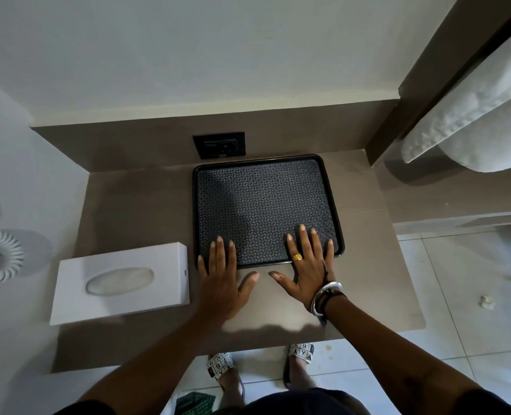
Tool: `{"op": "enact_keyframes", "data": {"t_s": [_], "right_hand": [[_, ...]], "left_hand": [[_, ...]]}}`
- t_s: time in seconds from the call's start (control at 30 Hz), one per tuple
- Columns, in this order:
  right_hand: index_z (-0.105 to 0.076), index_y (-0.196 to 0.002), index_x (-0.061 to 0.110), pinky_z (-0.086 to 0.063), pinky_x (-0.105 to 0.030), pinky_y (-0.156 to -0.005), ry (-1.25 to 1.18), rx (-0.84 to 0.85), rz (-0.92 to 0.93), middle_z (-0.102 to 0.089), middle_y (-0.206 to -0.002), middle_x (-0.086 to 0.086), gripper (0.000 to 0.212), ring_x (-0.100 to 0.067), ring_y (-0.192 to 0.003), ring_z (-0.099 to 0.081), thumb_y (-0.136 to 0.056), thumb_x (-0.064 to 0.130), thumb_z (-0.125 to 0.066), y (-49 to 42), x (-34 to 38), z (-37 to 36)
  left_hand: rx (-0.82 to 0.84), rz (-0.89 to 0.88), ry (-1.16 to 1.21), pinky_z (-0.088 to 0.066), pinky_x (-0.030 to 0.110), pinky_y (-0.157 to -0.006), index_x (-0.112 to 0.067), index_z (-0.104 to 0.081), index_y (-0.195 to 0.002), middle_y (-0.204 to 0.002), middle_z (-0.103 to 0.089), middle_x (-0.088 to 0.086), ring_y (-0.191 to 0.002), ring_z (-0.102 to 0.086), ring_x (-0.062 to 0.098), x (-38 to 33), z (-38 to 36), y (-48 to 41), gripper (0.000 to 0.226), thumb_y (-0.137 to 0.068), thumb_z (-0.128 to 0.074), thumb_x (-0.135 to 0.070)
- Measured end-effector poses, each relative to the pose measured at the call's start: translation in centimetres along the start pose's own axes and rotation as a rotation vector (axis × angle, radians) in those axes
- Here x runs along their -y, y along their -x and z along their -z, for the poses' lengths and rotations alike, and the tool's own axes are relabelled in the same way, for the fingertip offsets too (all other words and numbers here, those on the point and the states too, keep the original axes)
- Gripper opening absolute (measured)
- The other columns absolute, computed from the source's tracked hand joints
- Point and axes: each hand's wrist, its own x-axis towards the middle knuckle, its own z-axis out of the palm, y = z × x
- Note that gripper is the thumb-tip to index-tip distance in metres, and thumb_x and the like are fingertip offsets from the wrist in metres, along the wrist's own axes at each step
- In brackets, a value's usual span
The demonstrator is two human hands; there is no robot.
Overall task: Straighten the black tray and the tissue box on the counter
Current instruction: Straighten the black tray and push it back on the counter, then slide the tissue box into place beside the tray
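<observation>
this looks like a hotel room or guest bathroom nook. a built-in brown bench (146, 211) sits under a wall socket (219, 145), with a white towel (475, 115) hanging beside it, a boxed tissue dispenser (119, 284) and pale floor tiles (463, 295).

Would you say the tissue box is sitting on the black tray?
No, the tissue box sits on the counter, left of the black tray.

My head camera looking steeply down over my counter (134, 205), facing the wall, sitting close above my outstretched arms, taking in floor and my feet below
</observation>
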Motion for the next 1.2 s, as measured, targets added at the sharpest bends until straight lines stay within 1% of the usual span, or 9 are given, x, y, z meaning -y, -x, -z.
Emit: {"op": "enact_keyframes", "data": {"t_s": [0.4,0.57,0.7,0.77,0.83,0.93,1.03,1.13,1.2], "right_hand": [[-0.021,-0.155,0.028,-0.011,-0.067,-0.116,0.014,0.018,-0.006,-0.010,-0.166,-0.009,0.091,-0.036,-0.151,-0.011,-0.084,0.084,-0.024,-1.8,0.1,-0.2],[-0.022,-0.155,0.027,-0.009,-0.065,-0.117,-0.007,-0.025,0.013,-0.010,-0.166,-0.010,0.091,-0.035,-0.151,-0.010,-0.084,0.083,-0.027,-1.4,0.3,0.4],[-0.027,-0.154,0.027,-0.009,-0.063,-0.117,-0.079,-0.142,0.206,-0.015,-0.165,-0.012,0.089,-0.034,-0.151,-0.015,-0.083,0.080,-0.035,1.0,2.0,0.4],[-0.022,-0.155,0.030,-0.015,-0.065,-0.115,-0.086,-0.112,0.344,-0.009,-0.166,-0.010,0.090,-0.034,-0.151,-0.013,-0.083,0.081,-0.034,2.7,3.7,-0.3],[-0.015,-0.156,0.032,-0.016,-0.067,-0.114,-0.053,-0.018,0.445,-0.005,-0.167,-0.008,0.092,-0.034,-0.152,-0.010,-0.082,0.083,-0.035,4.0,5.3,-1.2],[-0.013,-0.156,0.032,-0.012,-0.070,-0.115,0.023,0.098,0.532,-0.004,-0.167,-0.008,0.093,-0.036,-0.152,-0.008,-0.082,0.085,-0.033,4.4,7.6,-2.1],[-0.017,-0.155,0.030,-0.010,-0.071,-0.115,0.087,0.168,0.555,-0.006,-0.166,-0.009,0.093,-0.037,-0.151,-0.010,-0.082,0.084,-0.033,4.1,9.6,-2.3],[-0.017,-0.155,0.030,-0.009,-0.071,-0.115,0.093,0.202,0.519,-0.007,-0.166,-0.009,0.094,-0.038,-0.151,-0.008,-0.080,0.084,-0.033,3.6,10.7,-2.3],[-0.018,-0.155,0.030,-0.009,-0.071,-0.115,0.100,0.202,0.512,-0.008,-0.166,-0.009,0.094,-0.038,-0.151,-0.009,-0.080,0.084,-0.034,3.2,11.4,-2.4]], "left_hand": [[0.001,0.014,0.011,-0.012,0.060,-0.119,-0.016,-0.021,-0.155,-0.165,-0.012,0.014,-0.153,-0.013,0.032,0.5,0.6,-1.7,0.094,-0.085,-0.030,-0.076],[0.007,-0.032,0.002,-0.017,0.058,-0.119,-0.012,-0.020,-0.155,-0.164,-0.013,0.016,-0.152,-0.015,0.033,0.5,1.4,-1.4,0.095,-0.085,-0.028,-0.076],[-0.068,-0.083,0.085,-0.009,0.052,-0.121,-0.016,-0.014,-0.157,-0.166,-0.004,0.012,-0.154,-0.007,0.028,0.7,3.7,-1.2,0.092,-0.087,-0.023,-0.074],[-0.110,-0.165,0.185,-0.001,0.049,-0.122,-0.019,-0.008,-0.157,-0.167,0.002,0.009,-0.155,-0.002,0.025,2.2,5.3,-1.3,0.090,-0.087,-0.026,-0.074],[-0.123,-0.255,0.137,0.000,0.051,-0.121,-0.019,-0.006,-0.157,-0.166,0.004,0.010,-0.154,0.001,0.026,4.8,7.2,-1.2,0.097,-0.084,-0.031,-0.077],[-0.028,-0.190,0.011,-0.002,0.057,-0.119,-0.017,-0.009,-0.157,-0.165,0.006,0.015,-0.153,0.004,0.033,9.7,10.0,-0.9,0.119,-0.067,-0.033,-0.092],[0.234,-0.047,-0.091,0.005,0.054,-0.121,-0.019,0.008,-0.157,-0.163,0.023,0.011,-0.152,0.017,0.030,15.8,11.7,-0.3,0.148,-0.043,-0.039,-0.102],[0.368,-0.116,-0.203,0.013,0.049,-0.120,-0.020,0.020,-0.154,-0.153,0.041,0.004,-0.146,0.031,0.026,21.0,12.1,0.6,0.158,-0.035,-0.043,-0.104],[0.391,-0.140,-0.222,0.016,0.046,-0.119,-0.018,0.022,-0.153,-0.155,0.039,0.004,-0.142,0.037,0.023,23.0,12.3,1.2,0.163,-0.033,-0.048,-0.102]]}}
